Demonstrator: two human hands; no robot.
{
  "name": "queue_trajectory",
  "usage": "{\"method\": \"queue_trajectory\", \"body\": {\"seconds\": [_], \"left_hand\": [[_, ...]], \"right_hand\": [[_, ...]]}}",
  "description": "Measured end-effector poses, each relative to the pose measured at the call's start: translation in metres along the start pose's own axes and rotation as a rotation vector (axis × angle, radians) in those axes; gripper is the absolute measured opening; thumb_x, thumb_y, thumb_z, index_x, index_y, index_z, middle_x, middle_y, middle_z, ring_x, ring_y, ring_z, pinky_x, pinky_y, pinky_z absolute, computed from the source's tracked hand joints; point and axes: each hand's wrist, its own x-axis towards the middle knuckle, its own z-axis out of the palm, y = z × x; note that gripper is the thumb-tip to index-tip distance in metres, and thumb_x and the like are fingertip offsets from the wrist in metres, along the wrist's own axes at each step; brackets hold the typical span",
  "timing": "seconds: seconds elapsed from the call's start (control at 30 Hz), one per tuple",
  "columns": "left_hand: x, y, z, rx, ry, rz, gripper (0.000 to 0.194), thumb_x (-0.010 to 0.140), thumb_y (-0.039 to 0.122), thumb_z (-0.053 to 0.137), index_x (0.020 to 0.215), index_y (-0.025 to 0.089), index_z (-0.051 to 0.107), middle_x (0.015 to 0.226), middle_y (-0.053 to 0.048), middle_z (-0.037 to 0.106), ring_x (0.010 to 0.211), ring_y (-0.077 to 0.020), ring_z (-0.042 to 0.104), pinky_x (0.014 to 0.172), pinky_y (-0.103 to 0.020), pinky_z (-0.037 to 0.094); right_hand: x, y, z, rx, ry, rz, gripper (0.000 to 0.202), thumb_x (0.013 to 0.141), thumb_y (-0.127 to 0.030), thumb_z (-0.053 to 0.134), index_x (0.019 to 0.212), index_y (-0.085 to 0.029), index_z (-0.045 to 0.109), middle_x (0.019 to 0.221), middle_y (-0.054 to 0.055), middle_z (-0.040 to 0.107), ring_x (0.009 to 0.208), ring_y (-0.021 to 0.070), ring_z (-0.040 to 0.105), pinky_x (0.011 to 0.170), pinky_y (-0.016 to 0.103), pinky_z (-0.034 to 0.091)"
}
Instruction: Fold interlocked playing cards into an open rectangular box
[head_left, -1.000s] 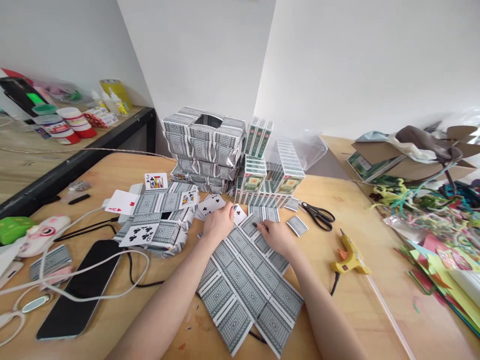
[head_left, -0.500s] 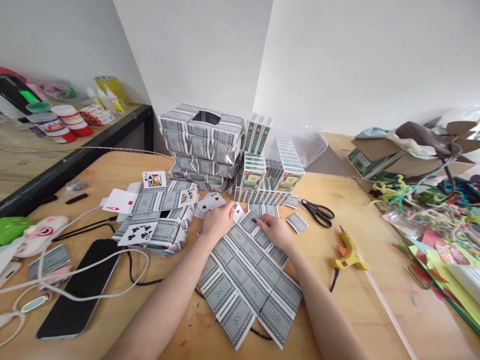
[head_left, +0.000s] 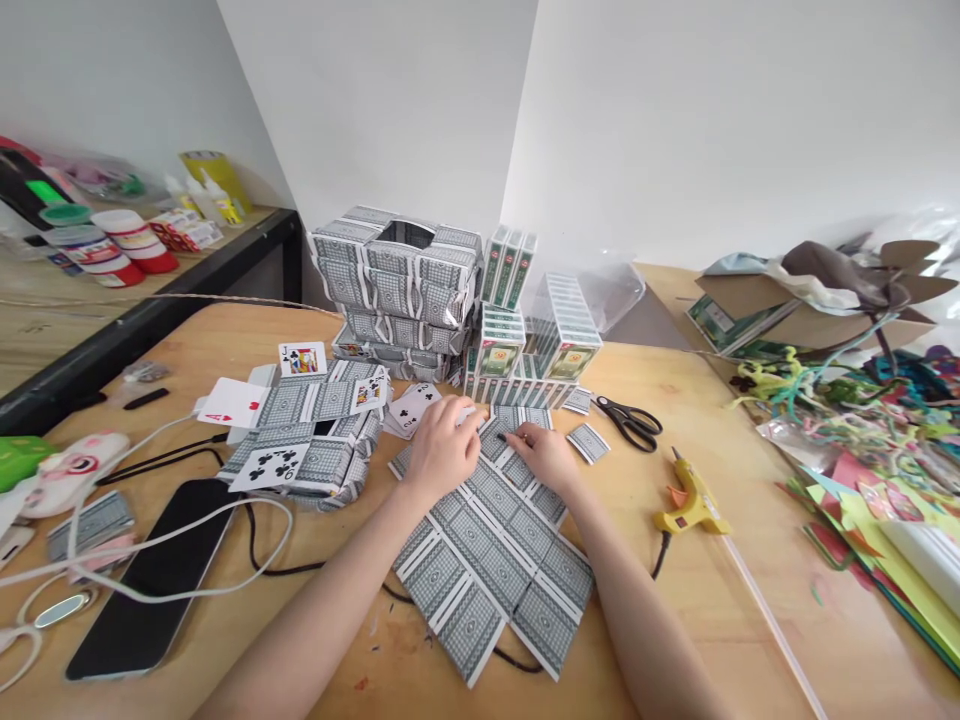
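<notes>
A flat panel of joined playing cards (head_left: 502, 545), grey patterned backs up, lies on the table between my forearms. My left hand (head_left: 444, 452) rests over the panel's upper left edge, fingers stretched out and nothing seen in them. My right hand (head_left: 546, 458) is closed at the panel's upper right, its fingertips round a small black object (head_left: 504, 437) whose kind is too small to make out. Loose face-up cards (head_left: 411, 408) lie just beyond my left hand. A cut piece of card (head_left: 588, 443) is to the right of my right hand.
Behind stand a card-covered box (head_left: 401, 275) and stacked card packs (head_left: 501, 350). Left are a half-covered card box (head_left: 322, 430), a phone (head_left: 154, 580) and white cables. Right are scissors (head_left: 630, 422), a yellow glue gun (head_left: 691, 500) and craft scraps (head_left: 847, 430).
My left hand has turned flatter and its fingers have spread from a pinch over the panel's edge. My right hand stays nearly in place with the black object. The view shifted slightly.
</notes>
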Motion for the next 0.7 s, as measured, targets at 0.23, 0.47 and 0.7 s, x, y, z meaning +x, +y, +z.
{"method": "queue_trajectory", "body": {"seconds": [0.23, 0.47, 0.7], "left_hand": [[-0.038, 0.04, 0.001, -0.109, -0.219, 0.24, 0.02, 0.079, 0.028, 0.044, 0.095, 0.02, 0.054, 0.1, -0.008, 0.05, 0.099, -0.023, 0.045, 0.088, -0.041, 0.038], [-0.05, 0.039, 0.014, -0.079, -0.153, 0.174, 0.033, 0.08, 0.041, 0.045, 0.106, 0.022, 0.048, 0.111, -0.009, 0.045, 0.109, -0.0264, 0.038, 0.096, -0.049, 0.029], [-0.054, 0.04, 0.016, -0.071, -0.161, 0.172, 0.037, 0.08, 0.043, 0.043, 0.112, 0.023, 0.047, 0.114, -0.009, 0.043, 0.112, -0.0268, 0.034, 0.099, -0.05, 0.024]], "right_hand": [[0.001, -0.006, -0.001, -0.137, -0.022, 0.023, 0.042, 0.086, -0.049, 0.031, 0.072, -0.019, 0.056, 0.063, 0.002, 0.062, 0.062, 0.0146, 0.058, 0.053, 0.021, 0.033], [0.009, -0.018, -0.006, -0.293, -0.097, 0.066, 0.048, 0.087, -0.053, 0.025, 0.079, -0.019, 0.058, 0.072, 0.007, 0.066, 0.069, 0.0181, 0.062, 0.054, 0.023, 0.035], [0.015, -0.021, -0.008, -0.308, -0.103, 0.027, 0.052, 0.086, -0.056, 0.026, 0.077, -0.018, 0.06, 0.074, 0.009, 0.067, 0.07, 0.0179, 0.061, 0.056, 0.023, 0.036]]}}
